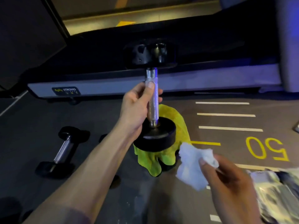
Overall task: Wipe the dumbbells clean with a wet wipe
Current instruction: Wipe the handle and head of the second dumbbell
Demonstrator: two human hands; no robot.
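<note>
Head view, the only one: main risk is a drop. The left hand has the dumbbell stood on end by its knurled steel handle alone, top head up in the air, bottom head seemingly resting on or just above the yellow-green cloth; can't tell if it bears weight there. If the wipe wets the handle and that grip slides, my guess is the mass tips away from the palm or lands on the floor beside the cloth. Second risk: wiping near the thumb forces a regrip mid-hold on a top-heavy load. Grip state: left fingers wrapped round the upper half of the handle, thumb laid up along it, clamped firm. Right hand sits below and to the right of that grip, apart from the dumbbell, pinching a crumpled white wet wipe between thumb and fingertips; the wipe isn't touching metal yet. A second dumbbell lies flat on the floor, well left of the held one, untouched. Something pale and crinkled just right of the right hand, too blurred to name.
</note>
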